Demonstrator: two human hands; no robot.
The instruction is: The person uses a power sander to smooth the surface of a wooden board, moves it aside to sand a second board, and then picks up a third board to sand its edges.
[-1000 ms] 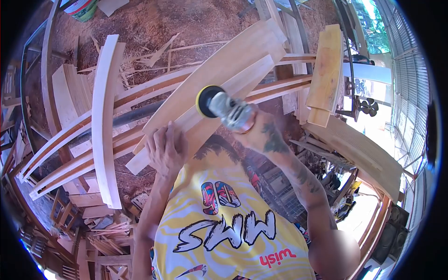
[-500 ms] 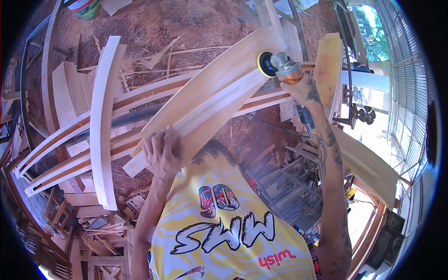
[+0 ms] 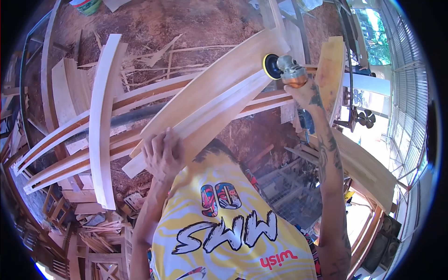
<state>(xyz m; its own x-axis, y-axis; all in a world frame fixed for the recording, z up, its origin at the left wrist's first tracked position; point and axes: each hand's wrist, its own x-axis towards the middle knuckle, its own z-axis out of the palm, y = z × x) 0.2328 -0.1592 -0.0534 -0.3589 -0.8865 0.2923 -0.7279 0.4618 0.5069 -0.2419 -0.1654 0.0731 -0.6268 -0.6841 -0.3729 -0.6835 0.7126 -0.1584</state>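
Observation:
A power sander (image 3: pixel 290 70) with a round yellow-edged pad is in my right hand (image 3: pixel 303 93), whose fingers wrap round its body. The pad is tilted on edge at the right part of a wide, pale curved board (image 3: pixel 210 88); whether it touches the wood I cannot tell. My left hand (image 3: pixel 163 151) lies on the near left end of the board, fingers bent over its edge. The board rests across long curved wooden rails (image 3: pixel 135 140).
A narrow curved plank (image 3: pixel 103 121) lies across the rails at the left. More curved boards (image 3: pixel 329 79) stand at the right, with a small fan (image 3: pixel 366 118) beyond. Wood scraps (image 3: pixel 100 235) are piled at lower left, and shavings cover the ground (image 3: pixel 140 28).
My right hand and the sander have shifted slightly right and down along the board. My left hand stays in place.

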